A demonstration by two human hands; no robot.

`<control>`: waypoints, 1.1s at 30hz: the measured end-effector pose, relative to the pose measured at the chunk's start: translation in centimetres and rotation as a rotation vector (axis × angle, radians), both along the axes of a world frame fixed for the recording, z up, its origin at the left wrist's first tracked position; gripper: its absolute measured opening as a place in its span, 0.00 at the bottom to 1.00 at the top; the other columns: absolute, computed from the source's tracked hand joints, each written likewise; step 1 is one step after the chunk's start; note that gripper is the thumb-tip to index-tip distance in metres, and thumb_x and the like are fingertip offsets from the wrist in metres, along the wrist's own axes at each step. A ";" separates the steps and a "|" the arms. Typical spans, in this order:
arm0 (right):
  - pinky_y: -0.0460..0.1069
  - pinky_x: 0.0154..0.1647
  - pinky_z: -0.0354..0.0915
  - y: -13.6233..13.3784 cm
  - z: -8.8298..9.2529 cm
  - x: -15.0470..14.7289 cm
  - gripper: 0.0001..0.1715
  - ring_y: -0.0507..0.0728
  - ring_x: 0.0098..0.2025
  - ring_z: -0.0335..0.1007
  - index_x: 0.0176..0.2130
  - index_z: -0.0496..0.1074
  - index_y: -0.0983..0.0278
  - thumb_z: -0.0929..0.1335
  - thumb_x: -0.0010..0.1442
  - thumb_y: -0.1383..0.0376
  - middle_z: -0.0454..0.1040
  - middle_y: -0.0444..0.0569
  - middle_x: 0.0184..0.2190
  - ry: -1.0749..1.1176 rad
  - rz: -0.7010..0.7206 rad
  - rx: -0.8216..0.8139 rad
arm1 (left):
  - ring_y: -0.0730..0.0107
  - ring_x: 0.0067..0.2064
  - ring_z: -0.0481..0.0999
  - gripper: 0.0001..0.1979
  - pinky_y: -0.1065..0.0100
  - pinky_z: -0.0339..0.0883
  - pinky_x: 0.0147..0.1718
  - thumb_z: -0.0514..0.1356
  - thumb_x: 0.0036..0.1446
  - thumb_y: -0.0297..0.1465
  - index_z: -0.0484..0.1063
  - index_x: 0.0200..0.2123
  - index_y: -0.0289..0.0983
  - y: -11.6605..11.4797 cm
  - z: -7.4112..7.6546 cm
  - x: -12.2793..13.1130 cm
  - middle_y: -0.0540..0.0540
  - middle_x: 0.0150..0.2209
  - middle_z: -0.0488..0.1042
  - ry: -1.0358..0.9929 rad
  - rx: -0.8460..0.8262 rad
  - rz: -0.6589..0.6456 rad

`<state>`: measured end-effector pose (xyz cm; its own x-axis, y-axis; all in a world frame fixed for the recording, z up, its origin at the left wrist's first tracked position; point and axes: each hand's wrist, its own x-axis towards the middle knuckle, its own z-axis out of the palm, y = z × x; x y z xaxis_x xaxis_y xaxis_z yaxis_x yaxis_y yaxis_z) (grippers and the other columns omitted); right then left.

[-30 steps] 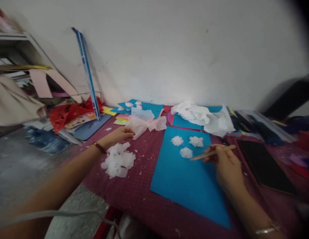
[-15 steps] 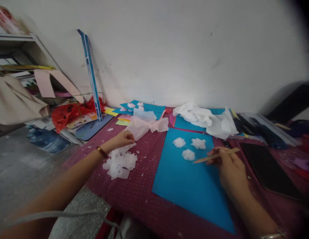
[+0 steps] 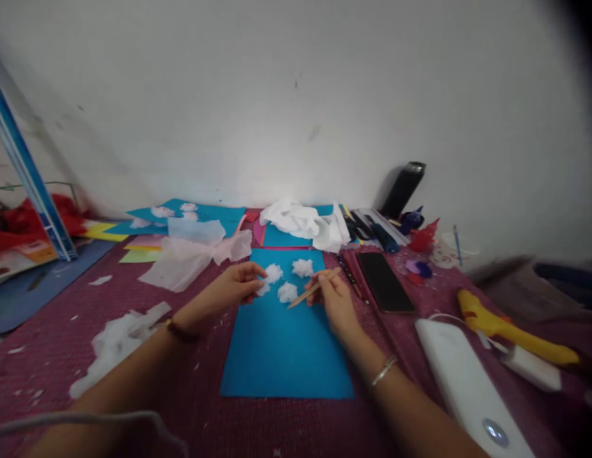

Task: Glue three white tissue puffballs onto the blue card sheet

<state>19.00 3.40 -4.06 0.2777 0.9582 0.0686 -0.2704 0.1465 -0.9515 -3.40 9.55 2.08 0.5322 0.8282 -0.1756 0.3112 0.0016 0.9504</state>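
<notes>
A blue sheet of paper [image 3: 286,356] lies on the table in front of me. Near its top sit three crumpled white tissue-paper tufts: one at left [image 3: 274,273], one at right [image 3: 302,268] and one lower down [image 3: 287,292]. Over the sheet's left edge, my left hand [image 3: 245,283] pinches a small white tissue-paper piece [image 3: 263,290], right beside the left tuft. My right hand [image 3: 331,292] holds a slim pointed wooden stick [image 3: 305,296], like a pencil, its tip down and left by the lower tuft. A pile of tissue-paper pieces [image 3: 117,343] lies left, partly behind my left forearm.
Crumpled white paper [image 3: 296,219] and pale tissue sheets [image 3: 181,254] lie at the back. Right of the sheet are a black phone [image 3: 384,283], a white device [image 3: 462,375], a yellow glue gun [image 3: 510,331] and a black bottle [image 3: 404,189]. A blue strip [image 3: 28,165] leans on the wall.
My left hand has moved from the tissue pile to the blue sheet, with a tissue piece in its fingers. My right hand still holds the stick. The view has turned right.
</notes>
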 end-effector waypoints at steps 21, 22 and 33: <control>0.48 0.25 0.73 0.5 -0.3 -0.6 0.19 0.52 0.24 0.74 0.34 0.68 0.63 0.69 0.56 0.50 0.77 0.46 0.31 0.030 -0.001 -0.022 | 0.70 0.32 0.72 0.06 0.69 0.64 0.33 0.61 0.48 0.32 0.76 0.27 0.35 -0.2 -5.1 2.7 0.47 0.29 0.75 0.090 0.252 -0.122; 0.48 0.24 0.73 0.4 -0.1 -0.5 0.18 0.52 0.23 0.74 0.34 0.68 0.63 0.69 0.56 0.50 0.77 0.46 0.30 0.036 -0.023 -0.009 | 0.70 0.32 0.72 0.06 0.70 0.63 0.33 0.61 0.48 0.31 0.76 0.27 0.35 -0.3 -5.4 3.0 0.47 0.29 0.75 0.110 0.270 -0.093; 0.47 0.25 0.69 -1.0 1.2 -0.6 0.13 0.51 0.22 0.70 0.35 0.67 0.62 0.62 0.65 0.56 0.75 0.45 0.29 -0.215 -0.046 0.142 | 0.73 0.27 0.68 0.03 0.71 0.59 0.27 0.58 0.44 0.28 0.69 0.24 0.35 -0.2 -6.0 4.3 0.51 0.23 0.70 0.126 0.283 -0.004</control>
